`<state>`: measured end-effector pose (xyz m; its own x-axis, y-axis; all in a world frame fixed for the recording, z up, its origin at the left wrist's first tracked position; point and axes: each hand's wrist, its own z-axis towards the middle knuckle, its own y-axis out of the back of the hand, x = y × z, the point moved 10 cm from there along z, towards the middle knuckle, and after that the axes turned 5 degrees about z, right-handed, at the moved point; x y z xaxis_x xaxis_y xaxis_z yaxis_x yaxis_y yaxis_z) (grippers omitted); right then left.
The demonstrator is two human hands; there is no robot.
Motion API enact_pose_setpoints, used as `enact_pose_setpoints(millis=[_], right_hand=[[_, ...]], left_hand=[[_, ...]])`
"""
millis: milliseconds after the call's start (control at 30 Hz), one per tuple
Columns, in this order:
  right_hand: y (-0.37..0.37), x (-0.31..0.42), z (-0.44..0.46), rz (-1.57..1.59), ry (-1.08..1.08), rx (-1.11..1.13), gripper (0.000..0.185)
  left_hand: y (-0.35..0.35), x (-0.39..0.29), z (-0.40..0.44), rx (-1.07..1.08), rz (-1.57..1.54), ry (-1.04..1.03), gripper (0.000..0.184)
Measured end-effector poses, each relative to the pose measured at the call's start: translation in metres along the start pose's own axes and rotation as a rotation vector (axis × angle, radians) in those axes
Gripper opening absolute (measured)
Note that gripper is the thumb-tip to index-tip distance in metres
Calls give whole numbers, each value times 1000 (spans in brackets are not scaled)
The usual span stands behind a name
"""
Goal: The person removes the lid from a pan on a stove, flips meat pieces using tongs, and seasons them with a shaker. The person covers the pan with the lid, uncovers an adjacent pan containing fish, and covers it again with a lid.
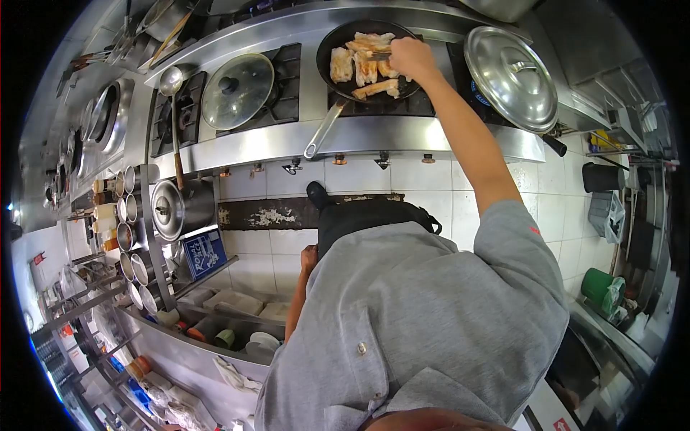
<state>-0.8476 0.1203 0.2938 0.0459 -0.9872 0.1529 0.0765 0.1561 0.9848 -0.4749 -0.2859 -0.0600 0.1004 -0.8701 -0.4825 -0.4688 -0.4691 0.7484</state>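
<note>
My right hand (412, 59) reaches over a black frying pan (327, 44) on the stove, its fingers closed round a thin dark utensil (378, 56). The utensil's tip meets browned pieces of meat (366, 67) in the pan; its exact kind is hard to make out. Several more pieces lie around it, one strip (376, 89) near the front rim. The pan's metal handle (325, 131) points toward me over the stove edge. Down beside my thigh hangs my left hand (309, 258), loosely curled, with nothing visible in it.
A glass-lidded pan (238, 91) and a long ladle (172, 108) are left of the frying pan. To its right, a large metal lid (510, 79) sits above a blue burner flame. A lidded pot (187, 208) and a rack of metal containers (126, 208) stand at left.
</note>
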Motion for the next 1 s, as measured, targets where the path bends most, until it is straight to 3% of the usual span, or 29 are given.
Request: enact_pose_setpoints(millis=[67, 133, 267, 333, 367, 567, 633, 733, 767, 833, 1000], right_hand=[[-4, 0, -2, -9, -11, -10, 20], [-2, 2, -2, -18, -13, -22, 20], [2, 36, -12, -36, 146, -67, 19], [-1, 55, -19, -32, 228, -101, 19], [-5, 73, -26, -65, 313, -124, 14], [-31, 106, -38, -208, 503, -168, 11], [-33, 105, -41, -245, 542, -182, 11], [-23, 99, -46, -204, 590, -205, 12], [-19, 90, -43, -181, 520, -200, 13], [3, 81, -45, -112, 430, -140, 17], [40, 57, -26, 41, 395, -66, 17]], left_hand=[[-4, 11, 1, 3, -115, 60, 24], [-5, -4, 3, 2, 186, -113, 24], [-4, 3, 1, 9, 123, -89, 25], [-6, 22, -1, -1, -123, 132, 25], [-5, 22, -3, -1, -122, 131, 25], [-11, 25, 1, -12, -155, 44, 24], [-9, 9, 2, -8, 166, -117, 23], [-1, -3, -2, -39, 167, -176, 25], [0, -7, -4, -41, 160, -170, 25], [-3, 18, -10, 28, -167, 159, 26], [-19, 40, -11, -3, -260, 226, 29]])
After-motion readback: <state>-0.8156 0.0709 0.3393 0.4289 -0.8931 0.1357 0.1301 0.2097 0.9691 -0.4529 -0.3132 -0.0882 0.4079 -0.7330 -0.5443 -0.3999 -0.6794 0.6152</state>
